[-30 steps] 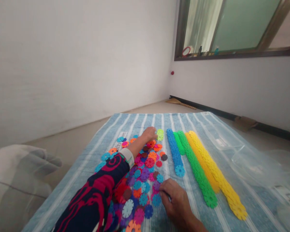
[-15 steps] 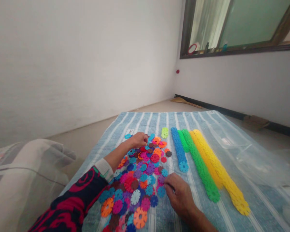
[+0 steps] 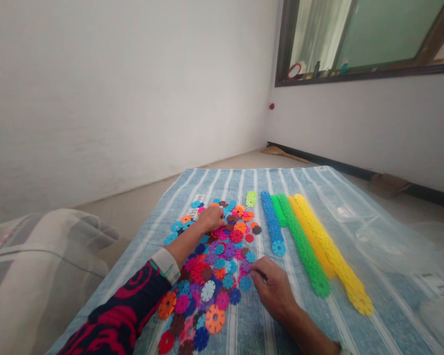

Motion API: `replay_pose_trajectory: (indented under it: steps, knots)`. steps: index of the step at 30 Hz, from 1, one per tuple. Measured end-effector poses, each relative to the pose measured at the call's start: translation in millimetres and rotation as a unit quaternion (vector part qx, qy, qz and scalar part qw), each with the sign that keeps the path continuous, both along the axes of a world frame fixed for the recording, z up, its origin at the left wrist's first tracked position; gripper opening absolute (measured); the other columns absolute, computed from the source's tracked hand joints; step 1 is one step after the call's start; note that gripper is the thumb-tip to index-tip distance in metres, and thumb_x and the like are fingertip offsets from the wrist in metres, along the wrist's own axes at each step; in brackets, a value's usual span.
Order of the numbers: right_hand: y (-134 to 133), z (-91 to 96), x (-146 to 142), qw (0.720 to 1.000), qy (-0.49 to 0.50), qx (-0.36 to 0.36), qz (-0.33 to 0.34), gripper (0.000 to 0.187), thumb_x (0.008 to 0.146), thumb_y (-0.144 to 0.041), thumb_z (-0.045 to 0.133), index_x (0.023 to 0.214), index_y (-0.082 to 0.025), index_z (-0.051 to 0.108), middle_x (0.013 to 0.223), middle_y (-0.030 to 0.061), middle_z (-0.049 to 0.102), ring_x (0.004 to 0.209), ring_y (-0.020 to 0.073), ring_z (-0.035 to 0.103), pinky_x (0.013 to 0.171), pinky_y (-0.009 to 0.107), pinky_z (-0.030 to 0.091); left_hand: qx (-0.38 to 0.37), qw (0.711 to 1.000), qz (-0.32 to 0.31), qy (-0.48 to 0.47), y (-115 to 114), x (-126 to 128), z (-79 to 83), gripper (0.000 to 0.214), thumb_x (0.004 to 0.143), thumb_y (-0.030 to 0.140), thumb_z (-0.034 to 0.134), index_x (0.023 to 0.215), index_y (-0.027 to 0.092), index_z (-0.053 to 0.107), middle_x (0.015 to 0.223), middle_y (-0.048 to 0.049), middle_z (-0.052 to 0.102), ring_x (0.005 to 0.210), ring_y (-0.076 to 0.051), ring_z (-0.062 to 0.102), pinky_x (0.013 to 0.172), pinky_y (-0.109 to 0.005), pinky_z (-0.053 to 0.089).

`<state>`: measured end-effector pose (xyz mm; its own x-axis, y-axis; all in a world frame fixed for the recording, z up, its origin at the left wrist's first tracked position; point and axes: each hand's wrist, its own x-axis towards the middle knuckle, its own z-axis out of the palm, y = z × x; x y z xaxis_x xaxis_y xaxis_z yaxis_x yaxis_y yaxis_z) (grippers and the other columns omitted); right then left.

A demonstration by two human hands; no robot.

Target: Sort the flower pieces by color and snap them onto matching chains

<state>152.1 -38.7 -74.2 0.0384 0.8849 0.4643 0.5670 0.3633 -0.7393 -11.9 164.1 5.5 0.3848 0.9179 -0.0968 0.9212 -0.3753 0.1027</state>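
A loose pile of flower-edged plastic discs (image 3: 229, 250) in blue, purple, red, orange, pink and brown covers the middle of the cloth. My left hand (image 3: 211, 218) reaches into its far part, fingers curled down among the discs; what they pinch, if anything, is hidden. At the pile's right edge my right hand (image 3: 274, 286) rests with its fingers curled in, the tips close to a purple disc (image 3: 245, 266). Whether it holds anything is hidden. Overlapping rows of discs lie to the right: a blue row (image 3: 272, 219), a green row (image 3: 303, 246) and a yellow row (image 3: 329, 246).
A few lime-green discs (image 3: 251, 198) lie beyond the pile. Clear plastic containers (image 3: 385, 241) stand on the right side of the striped cloth (image 3: 225, 182). Grey fabric (image 3: 55, 256) drapes at left. A broom (image 3: 281, 154) lies on the floor by the wall.
My left hand has drawn slightly nearer over the pile, uncovering discs at its far left edge. My right hand keeps its place by the pile. The view has shifted a little.
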Motion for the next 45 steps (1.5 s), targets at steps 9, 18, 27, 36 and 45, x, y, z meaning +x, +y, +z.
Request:
replay_pose_trajectory:
  steps: [9, 18, 27, 36, 45]
  knots:
    - [-0.1, -0.6, 1.7, 1.0, 0.003, -0.008, 0.003, 0.018, 0.084, -0.013, 0.048, 0.078, -0.019, 0.064, 0.074, 0.002, 0.063, 0.072, 0.0143, 0.058, 0.067, 0.025, 0.043, -0.014, 0.996, 0.031, -0.084, 0.4, -13.9, 2.3, 0.006, 0.067, 0.018, 0.059, 0.066, 0.015, 0.065, 0.062, 0.0017, 0.062, 0.064, -0.012, 0.058, 0.057, -0.02, 0.039]
    - [-0.1, -0.6, 1.6, 1.0, -0.007, -0.003, 0.001, 0.019, 0.083, -0.014, 0.048, 0.077, -0.019, 0.065, 0.074, 0.002, 0.063, 0.072, 0.0144, 0.058, 0.066, 0.025, 0.043, -0.268, 0.936, -0.028, -0.226, -43.0, -36.7, 3.7, 0.012, 0.055, 0.026, 0.062, 0.06, 0.016, 0.058, 0.051, 0.0049, 0.054, 0.053, -0.011, 0.051, 0.054, -0.022, 0.041]
    - [-0.4, -0.9, 2.2, 1.0, -0.012, -0.002, 0.005, 0.018, 0.083, -0.013, 0.049, 0.078, -0.019, 0.065, 0.075, 0.0021, 0.063, 0.074, 0.0149, 0.059, 0.067, 0.025, 0.043, -0.194, 0.964, -0.031, -0.18, -58.6, -36.6, -12.6, 0.014, 0.056, 0.02, 0.059, 0.069, 0.015, 0.062, 0.056, 0.0042, 0.056, 0.057, -0.011, 0.052, 0.054, -0.021, 0.036]
    - [0.7, -2.8, 2.8, 1.0, -0.019, -0.009, 0.006, 0.017, 0.083, -0.014, 0.05, 0.078, -0.019, 0.065, 0.075, 0.002, 0.063, 0.074, 0.0149, 0.059, 0.067, 0.025, 0.041, -0.156, 0.974, -0.027, -0.16, -64.5, -39.4, -16.0, 0.017, 0.055, 0.022, 0.065, 0.071, 0.015, 0.062, 0.061, 0.004, 0.058, 0.06, -0.011, 0.052, 0.055, -0.021, 0.035]
    - [0.7, -2.0, 3.0, 0.999, -0.019, -0.025, 0.008, 0.016, 0.082, -0.013, 0.051, 0.078, -0.019, 0.066, 0.076, 0.0022, 0.063, 0.075, 0.0155, 0.058, 0.069, 0.025, 0.041, -0.136, 0.979, -0.033, -0.149, -67.5, -36.5, -17.5, 0.016, 0.056, 0.023, 0.063, 0.07, 0.015, 0.06, 0.063, 0.0035, 0.057, 0.062, -0.011, 0.051, 0.054, -0.02, 0.034]
